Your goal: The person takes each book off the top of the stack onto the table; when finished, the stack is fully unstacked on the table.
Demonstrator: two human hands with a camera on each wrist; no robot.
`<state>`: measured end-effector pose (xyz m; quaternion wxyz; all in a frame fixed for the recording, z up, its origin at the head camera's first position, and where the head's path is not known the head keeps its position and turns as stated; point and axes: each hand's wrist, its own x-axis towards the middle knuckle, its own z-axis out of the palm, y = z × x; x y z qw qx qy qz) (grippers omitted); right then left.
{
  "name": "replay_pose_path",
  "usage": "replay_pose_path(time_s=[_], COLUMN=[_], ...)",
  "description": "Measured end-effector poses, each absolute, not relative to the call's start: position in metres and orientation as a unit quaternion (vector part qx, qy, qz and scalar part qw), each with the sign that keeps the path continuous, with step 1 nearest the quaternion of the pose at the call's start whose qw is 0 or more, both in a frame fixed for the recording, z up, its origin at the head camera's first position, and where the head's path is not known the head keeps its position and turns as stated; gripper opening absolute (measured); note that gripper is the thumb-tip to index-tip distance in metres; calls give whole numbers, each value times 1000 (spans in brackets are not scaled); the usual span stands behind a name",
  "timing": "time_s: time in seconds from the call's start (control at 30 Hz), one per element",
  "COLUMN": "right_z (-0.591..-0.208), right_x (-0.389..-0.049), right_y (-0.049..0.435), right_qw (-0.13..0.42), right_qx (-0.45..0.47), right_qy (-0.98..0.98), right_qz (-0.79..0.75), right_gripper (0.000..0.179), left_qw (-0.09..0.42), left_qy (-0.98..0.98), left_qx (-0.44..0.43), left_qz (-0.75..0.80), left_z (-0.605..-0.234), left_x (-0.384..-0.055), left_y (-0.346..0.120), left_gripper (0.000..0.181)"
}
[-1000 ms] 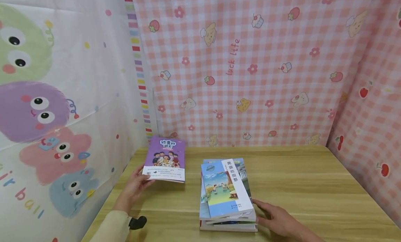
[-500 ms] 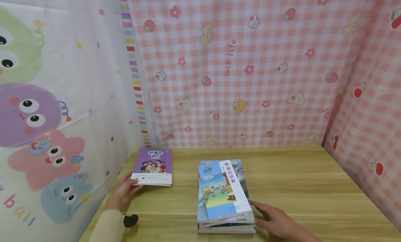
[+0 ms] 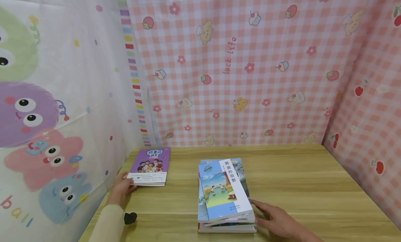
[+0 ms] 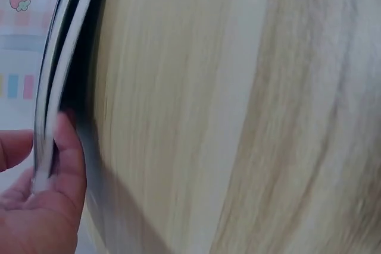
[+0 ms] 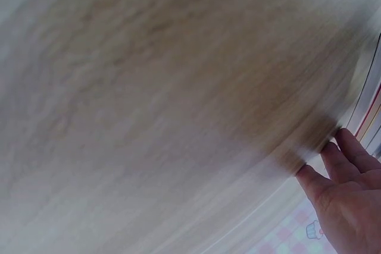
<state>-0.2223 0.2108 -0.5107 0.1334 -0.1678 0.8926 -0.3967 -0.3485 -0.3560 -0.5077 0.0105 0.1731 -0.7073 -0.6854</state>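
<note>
"Purple book (image 3: 153, 162) has moved left and come lower since the earlier frame; it's now at the far left of the table (image 3: 288, 179). How's it held?"

"The left hand (image 3: 121, 188) pinches its near left corner, thumb above, fingers beneath. A dark gap underneath suggests the near edge isn't resting flat."

"Your advice?"

"I'd keep it level, settle the far edge first, then ease the fingers out sideways so nothing bends."

"And the right hand (image 3: 276, 220)?"

"Fingers extended, slightly apart, tips at the right side of the stack (image 3: 232, 229). Light contact should do: its layers are uneven, the blue book (image 3: 216, 186) on top lying askew."

"Materials?"

"Smooth-looking paper covers, a white band (image 3: 148, 178) across the purple one, pale page edges, everything rectangular; wood-look grain runs left to right beneath."
</note>
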Motion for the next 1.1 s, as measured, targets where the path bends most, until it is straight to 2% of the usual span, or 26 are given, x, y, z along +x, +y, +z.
replay_pose_path(time_s=[0.13, 0.23, 0.37, 0.53, 0.9, 1.1], right_z=[-511, -511, -511, -511, -512, -510], right_x=[-222, -222, -222, -222, -218, -221], right_y=[211, 212, 213, 212, 212, 212], right_qw=[133, 131, 117, 115, 113, 92], right_qx=[-167, -165, -169, -170, -172, -198], right_qy=[892, 894, 899, 900, 900, 901], right_qz=[-398, -396, -386, -385, -384, -376], right_gripper=[67, 67, 67, 67, 67, 67], left_qw=[34, 26, 10, 29, 128, 129], left_qy=[-709, -731, -812, -865, -836, -813], left_qx=[187, 189, 166, 134, 81, 62], left_qz=[-679, -656, -559, -483, -528, -564], left_z=[-507, -504, -493, -479, -474, -472], left_x=[-349, -348, -344, -342, -327, -310], left_y=[-355, -355, -355, -341, -274, -242], left_gripper=[76, 75, 72, 69, 54, 46])
